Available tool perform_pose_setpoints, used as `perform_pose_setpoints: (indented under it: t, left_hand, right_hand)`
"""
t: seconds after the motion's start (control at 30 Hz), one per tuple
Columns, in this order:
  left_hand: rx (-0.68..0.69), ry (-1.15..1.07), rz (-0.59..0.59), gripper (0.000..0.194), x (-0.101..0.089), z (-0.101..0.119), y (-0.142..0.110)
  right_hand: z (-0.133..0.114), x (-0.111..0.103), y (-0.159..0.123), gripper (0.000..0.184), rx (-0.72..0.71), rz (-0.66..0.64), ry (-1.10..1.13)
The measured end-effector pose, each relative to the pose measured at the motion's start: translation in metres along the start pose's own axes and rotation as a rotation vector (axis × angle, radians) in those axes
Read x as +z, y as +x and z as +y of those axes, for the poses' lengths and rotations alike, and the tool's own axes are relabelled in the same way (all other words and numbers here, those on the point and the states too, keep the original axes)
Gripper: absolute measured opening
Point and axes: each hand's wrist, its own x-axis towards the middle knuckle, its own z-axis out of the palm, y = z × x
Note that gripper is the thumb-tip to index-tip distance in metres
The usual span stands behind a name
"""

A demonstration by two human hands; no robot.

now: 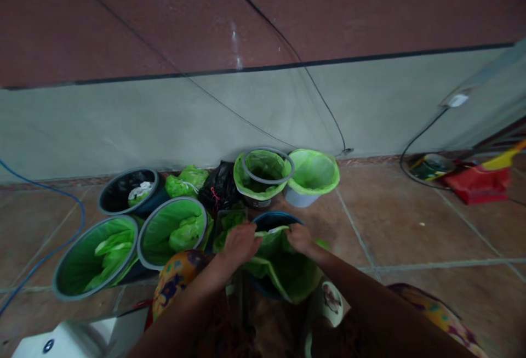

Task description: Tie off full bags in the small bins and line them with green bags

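Observation:
Between my knees stands a dark blue bin with a green bin liner spread open in its mouth. My left hand is closed on the liner's upper edge at the left. At the right, my right hand grips the same edge, and the film is stretched between the two hands. The liner's near side hangs over the bin's front rim. A small box with green bags sits just beyond my left hand. Most of the bin's body is hidden by the liner and my arms.
Two bins lined in green, a left bin and another bin, stand at my left. By the wall are a dark bin, a tied black bag, two lined bins and a green bag. A red dustpan lies right.

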Motion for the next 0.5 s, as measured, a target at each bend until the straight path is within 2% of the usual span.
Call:
perform_pose_setpoints:
  t: [0.07, 0.13, 0.23, 0.3, 0.33, 0.4, 0.43, 0.5]
  left_hand:
    - [0.051, -0.009, 0.049, 0.048, 0.0, 0.006, 0.014]
    - [0.096, -0.033, 0.02, 0.05, 0.005, 0.008, 0.028]
    - [0.115, -0.068, -0.039, 0.031, 0.017, 0.004, 0.046]
    - [0.097, -0.071, -0.028, 0.029, 0.024, 0.0, 0.055]
    - [0.074, -0.069, -0.005, 0.03, 0.026, -0.001, 0.059]
    - [0.0, -0.066, 0.051, 0.032, 0.029, -0.004, 0.066]
    - [-0.04, -0.065, 0.075, 0.032, 0.029, -0.005, 0.069]
    - [-0.107, -0.065, 0.114, 0.032, 0.029, -0.008, 0.074]
  right_hand:
    - [-0.003, -0.002, 0.0, 0.035, 0.0, -0.018, 0.042]
    - [-0.004, -0.006, 0.0, 0.036, -0.005, -0.048, 0.101]
    - [-0.004, -0.013, 0.0, 0.033, -0.028, -0.074, 0.109]
    - [-0.003, -0.016, -0.003, 0.033, -0.035, -0.009, 0.023]
    - [-0.004, -0.017, -0.006, 0.038, -0.053, 0.054, -0.028]
    - [-0.006, -0.018, -0.014, 0.05, -0.143, 0.199, -0.108]
    - [-0.008, -0.017, -0.02, 0.049, -0.219, 0.25, -0.129]
    - [-0.013, -0.012, -0.03, 0.041, -0.4, 0.249, -0.147]
